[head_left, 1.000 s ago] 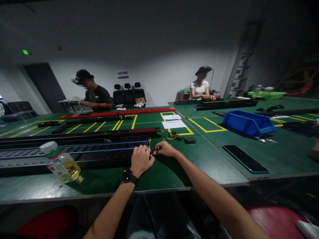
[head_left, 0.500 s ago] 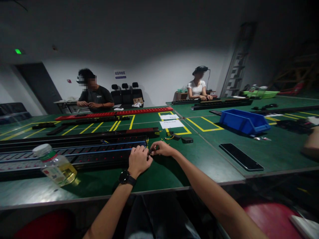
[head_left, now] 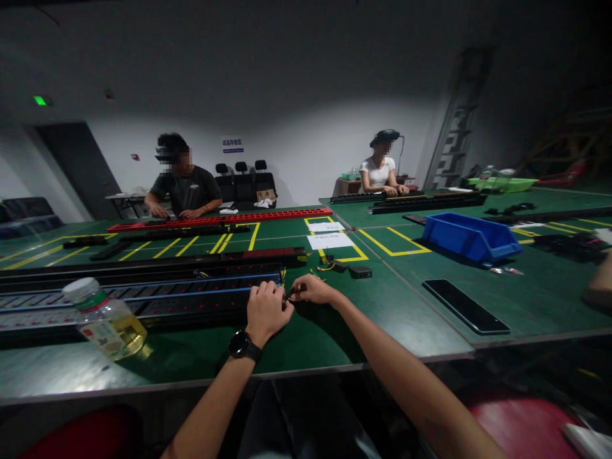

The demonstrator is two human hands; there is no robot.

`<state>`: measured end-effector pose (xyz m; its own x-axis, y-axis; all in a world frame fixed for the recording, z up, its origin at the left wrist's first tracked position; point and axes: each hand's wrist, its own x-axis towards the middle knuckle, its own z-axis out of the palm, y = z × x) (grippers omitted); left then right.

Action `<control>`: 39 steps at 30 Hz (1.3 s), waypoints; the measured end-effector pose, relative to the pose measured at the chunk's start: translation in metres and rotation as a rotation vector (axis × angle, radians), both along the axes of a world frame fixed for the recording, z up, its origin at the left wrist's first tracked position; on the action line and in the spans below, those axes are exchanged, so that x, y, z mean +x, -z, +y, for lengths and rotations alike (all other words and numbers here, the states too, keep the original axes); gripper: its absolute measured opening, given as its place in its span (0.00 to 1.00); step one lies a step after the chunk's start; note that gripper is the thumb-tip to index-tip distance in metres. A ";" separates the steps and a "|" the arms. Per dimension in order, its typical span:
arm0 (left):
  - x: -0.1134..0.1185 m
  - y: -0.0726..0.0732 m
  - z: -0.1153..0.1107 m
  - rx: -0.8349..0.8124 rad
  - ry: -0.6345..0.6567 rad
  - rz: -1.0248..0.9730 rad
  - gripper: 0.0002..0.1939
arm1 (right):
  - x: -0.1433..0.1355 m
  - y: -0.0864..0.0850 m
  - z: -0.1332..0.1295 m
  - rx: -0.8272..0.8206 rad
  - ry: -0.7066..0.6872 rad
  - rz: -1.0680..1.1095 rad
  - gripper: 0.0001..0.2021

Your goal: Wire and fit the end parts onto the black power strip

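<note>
My left hand (head_left: pixel 268 311), with a black watch (head_left: pixel 240 344) on its wrist, is closed at the right end of a long black strip (head_left: pixel 201 306) with blue edging and rows of red dots. Whatever its curled fingers grip is hidden. Fingertips of my right hand (head_left: pixel 315 290) pinch a small dark piece (head_left: pixel 300 289) close to the left fingers; its kind is too small to make out. Thin yellow-green wires (head_left: pixel 313 274) lie just beyond the right hand, near a small black block (head_left: pixel 360 272).
A bottle of yellow liquid (head_left: pixel 108 325) stands on the strip's near side. Right of my hands are a phone (head_left: pixel 466 306) and a blue bin (head_left: pixel 471 239). A long red rail (head_left: pixel 229 217) lies farther back. Two people (head_left: pixel 184 185) (head_left: pixel 380 172) sit across the green table (head_left: pixel 392 325).
A dark piece now shows more plainly in my right fingertips. Both hands stay in nearly the same place. The person at the left has lowered their hands toward the red rail.
</note>
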<state>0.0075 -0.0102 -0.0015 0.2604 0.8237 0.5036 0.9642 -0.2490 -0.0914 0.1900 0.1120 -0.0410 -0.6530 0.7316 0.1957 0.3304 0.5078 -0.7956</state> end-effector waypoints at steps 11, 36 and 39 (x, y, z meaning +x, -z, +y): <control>-0.001 0.001 0.000 0.008 0.034 0.051 0.10 | -0.001 0.001 0.001 0.021 -0.014 0.013 0.11; -0.005 0.000 0.003 0.040 0.027 -0.105 0.20 | 0.017 -0.029 -0.015 0.227 0.770 -0.374 0.11; -0.007 0.001 0.005 0.075 0.040 -0.169 0.21 | 0.015 -0.024 -0.014 0.214 0.673 -0.460 0.13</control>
